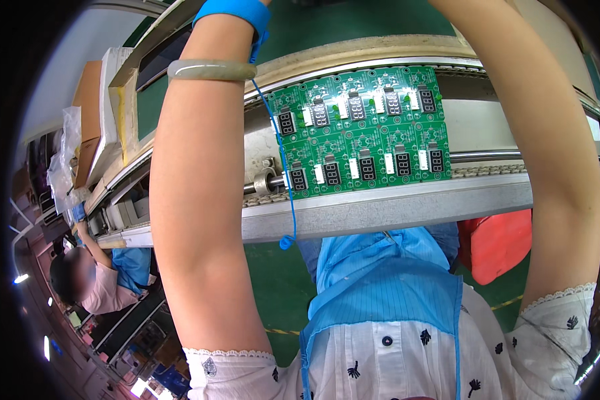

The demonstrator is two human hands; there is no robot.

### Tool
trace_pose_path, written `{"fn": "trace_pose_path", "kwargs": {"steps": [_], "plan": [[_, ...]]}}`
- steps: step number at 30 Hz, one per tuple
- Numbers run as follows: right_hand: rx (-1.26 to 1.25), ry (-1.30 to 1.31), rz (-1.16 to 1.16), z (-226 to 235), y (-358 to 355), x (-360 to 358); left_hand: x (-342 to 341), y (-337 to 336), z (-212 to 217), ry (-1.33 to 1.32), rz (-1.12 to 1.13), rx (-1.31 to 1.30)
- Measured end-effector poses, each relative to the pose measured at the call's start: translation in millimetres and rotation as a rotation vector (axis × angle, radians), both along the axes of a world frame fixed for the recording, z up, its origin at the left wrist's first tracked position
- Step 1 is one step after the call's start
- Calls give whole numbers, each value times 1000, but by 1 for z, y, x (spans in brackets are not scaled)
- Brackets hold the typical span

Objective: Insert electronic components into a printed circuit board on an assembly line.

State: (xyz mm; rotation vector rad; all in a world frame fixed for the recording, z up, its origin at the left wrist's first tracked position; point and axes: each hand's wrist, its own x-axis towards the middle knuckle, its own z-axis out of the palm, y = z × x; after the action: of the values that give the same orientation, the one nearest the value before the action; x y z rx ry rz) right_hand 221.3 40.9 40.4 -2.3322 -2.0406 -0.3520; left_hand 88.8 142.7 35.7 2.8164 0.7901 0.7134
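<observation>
Both my forearms reach up past the upper edge, so my left hand and my right hand are out of the picture. Between the arms, a panel of green circuit boards point(363, 139) spans the conveyor rails. Each board carries a black digit display and a white connector. A blue wrist strap point(237, 10) and a pale stone bangle point(210, 70) are on my left arm. From the strap, a thin blue cord point(288, 173) hangs over the panel's left edge. What my hands hold or touch is hidden.
The conveyor's metal front rail point(393, 210) runs between my body and the panel. Beyond lies a green work surface point(360, 20). At left are a cardboard box point(89, 120), a clear plastic bag point(63, 163) and another person point(107, 287). A red seat point(497, 245) is below right.
</observation>
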Motion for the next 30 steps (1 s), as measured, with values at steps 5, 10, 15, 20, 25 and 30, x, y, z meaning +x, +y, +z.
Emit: {"fn": "trace_pose_path", "kwargs": {"steps": [5,10,15,20,25,30], "plan": [[-47,-43,-37,-2,1,0,-11,-7,7,-153,-85,-299],[-37,277,113,24,-19,9,-26,-3,6,-248,-143,-582],[328,454,100,13,-43,2,-43,-37,17,-352,-210,-1133],[322,1292,135,5,-88,-14,-81,-42,-17,-560,-921,-1470],[187,1505,-35,-5,-137,-18,-84,-78,-22,-632,-994,-1300],[144,1470,34,-30,-163,-13,-104,-104,-15,-306,-323,-1267]]}}
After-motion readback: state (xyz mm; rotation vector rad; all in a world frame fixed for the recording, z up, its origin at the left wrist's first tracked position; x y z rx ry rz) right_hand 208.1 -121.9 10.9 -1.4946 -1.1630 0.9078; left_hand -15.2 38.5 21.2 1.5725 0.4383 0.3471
